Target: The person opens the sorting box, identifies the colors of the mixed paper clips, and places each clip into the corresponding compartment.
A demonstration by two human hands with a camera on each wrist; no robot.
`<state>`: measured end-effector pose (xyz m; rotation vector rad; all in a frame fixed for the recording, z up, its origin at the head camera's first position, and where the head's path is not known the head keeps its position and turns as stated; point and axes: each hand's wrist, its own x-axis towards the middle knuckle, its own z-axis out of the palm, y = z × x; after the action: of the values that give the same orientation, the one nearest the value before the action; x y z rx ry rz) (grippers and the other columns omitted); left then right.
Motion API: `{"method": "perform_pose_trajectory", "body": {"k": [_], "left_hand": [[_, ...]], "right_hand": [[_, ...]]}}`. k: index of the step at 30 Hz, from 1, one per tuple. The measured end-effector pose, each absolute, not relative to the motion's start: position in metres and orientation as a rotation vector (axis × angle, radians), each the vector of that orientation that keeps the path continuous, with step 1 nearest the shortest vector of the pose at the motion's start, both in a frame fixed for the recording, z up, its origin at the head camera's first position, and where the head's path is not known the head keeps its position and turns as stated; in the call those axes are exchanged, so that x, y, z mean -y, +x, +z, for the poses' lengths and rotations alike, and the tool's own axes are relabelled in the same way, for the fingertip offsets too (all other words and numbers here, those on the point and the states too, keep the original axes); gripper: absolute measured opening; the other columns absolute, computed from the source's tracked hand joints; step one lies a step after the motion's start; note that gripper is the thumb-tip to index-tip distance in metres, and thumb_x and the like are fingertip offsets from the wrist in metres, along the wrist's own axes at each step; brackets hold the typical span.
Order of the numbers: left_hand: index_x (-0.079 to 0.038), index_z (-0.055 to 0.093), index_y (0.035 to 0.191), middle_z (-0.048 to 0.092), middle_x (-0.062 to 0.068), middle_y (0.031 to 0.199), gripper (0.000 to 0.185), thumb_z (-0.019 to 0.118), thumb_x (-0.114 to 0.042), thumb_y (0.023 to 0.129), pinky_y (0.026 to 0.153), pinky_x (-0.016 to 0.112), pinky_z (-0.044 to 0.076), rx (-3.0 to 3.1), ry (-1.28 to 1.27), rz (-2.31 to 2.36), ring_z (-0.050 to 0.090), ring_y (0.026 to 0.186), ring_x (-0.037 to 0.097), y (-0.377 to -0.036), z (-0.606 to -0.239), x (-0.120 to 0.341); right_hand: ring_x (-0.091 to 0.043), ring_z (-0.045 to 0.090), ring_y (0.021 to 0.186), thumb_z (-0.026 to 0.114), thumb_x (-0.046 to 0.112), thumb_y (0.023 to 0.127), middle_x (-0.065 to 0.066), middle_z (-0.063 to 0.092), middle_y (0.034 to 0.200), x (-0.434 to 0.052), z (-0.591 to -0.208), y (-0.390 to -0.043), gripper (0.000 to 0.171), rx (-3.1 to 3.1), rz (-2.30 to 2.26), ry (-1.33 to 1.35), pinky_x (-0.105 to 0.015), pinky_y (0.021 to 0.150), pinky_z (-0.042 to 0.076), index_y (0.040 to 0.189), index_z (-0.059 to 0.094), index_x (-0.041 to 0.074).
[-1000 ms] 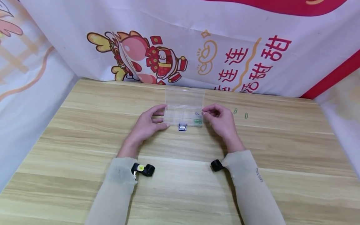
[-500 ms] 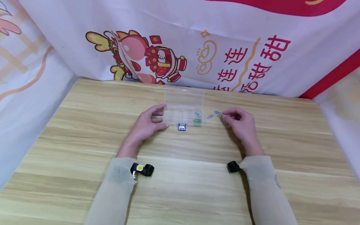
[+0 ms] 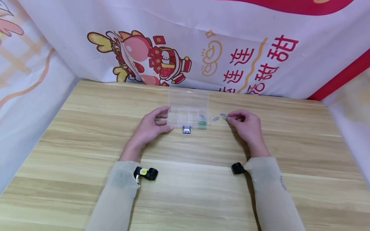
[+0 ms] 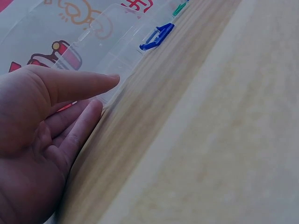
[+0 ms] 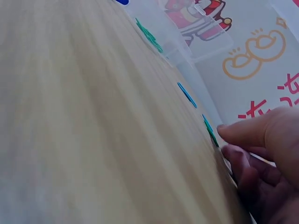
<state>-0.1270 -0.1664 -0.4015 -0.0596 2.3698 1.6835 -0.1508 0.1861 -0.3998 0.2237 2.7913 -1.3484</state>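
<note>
A clear plastic compartment box [image 3: 177, 119] stands on the table, its lid [image 3: 188, 99] raised and its blue latch [image 3: 186, 129] facing the person. My left hand [image 3: 148, 125] rests against the box's left side, thumb at the front corner and fingers fairly straight. Inside, green paper clips [image 3: 202, 123] lie in the front right compartment and a blue paper clip [image 3: 201, 115] behind them. My right hand [image 3: 245, 123] has thumb and index fingertips right at a green paper clip [image 5: 211, 133] on the table; I cannot tell whether they pinch it.
Two blue paper clips lie between the box and the right hand, the nearer-to-box clip [image 3: 215, 119] and another clip [image 3: 223, 115] by the fingertips. A printed cloth [image 3: 130, 19] hangs behind the wooden table [image 3: 185, 192]. Both wrists carry black cameras.
My right hand has moved right from the box's right edge to the loose clips, uncovering the blue ones and covering the place of two green ones. The left hand stays at the box.
</note>
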Motion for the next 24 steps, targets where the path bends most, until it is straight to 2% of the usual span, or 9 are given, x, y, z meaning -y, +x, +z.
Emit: {"method": "perform_pose_trajectory", "body": {"k": [10,20,24], "left_hand": [[-0.025,0.051,0.160,0.060,0.014,0.148,0.081,0.084,-0.003,0.090,0.113,0.044,0.059,-2.366,-0.060,1.690,0.066,0.133,0.035,-0.127,-0.403,0.165],[-0.026,0.051,0.160,0.060,0.013,0.149,0.081,0.084,-0.004,0.090,0.113,0.044,0.059,-2.364,-0.068,1.691,0.066,0.133,0.034,-0.128,-0.403,0.166],[-0.027,0.051,0.160,0.060,0.013,0.149,0.081,0.084,-0.004,0.090,0.113,0.044,0.059,-2.363,-0.076,1.689,0.066,0.133,0.034,-0.128,-0.402,0.166]], "right_hand": [[-0.028,0.063,0.103,0.074,0.033,0.102,-0.009,0.074,0.113,-0.171,-0.394,-0.157,0.025,-2.872,-1.156,0.294,-0.034,0.087,0.047,0.117,0.079,0.014],[-0.030,0.064,0.099,0.070,0.029,0.104,-0.011,0.074,0.110,-0.168,-0.390,-0.158,0.021,-2.898,-1.025,0.266,-0.038,0.086,0.048,0.111,0.078,0.012],[-0.030,0.062,0.098,0.070,0.031,0.104,-0.012,0.073,0.110,-0.169,-0.390,-0.159,0.022,-2.856,-1.048,0.287,-0.036,0.084,0.046,0.111,0.077,0.012]]}}
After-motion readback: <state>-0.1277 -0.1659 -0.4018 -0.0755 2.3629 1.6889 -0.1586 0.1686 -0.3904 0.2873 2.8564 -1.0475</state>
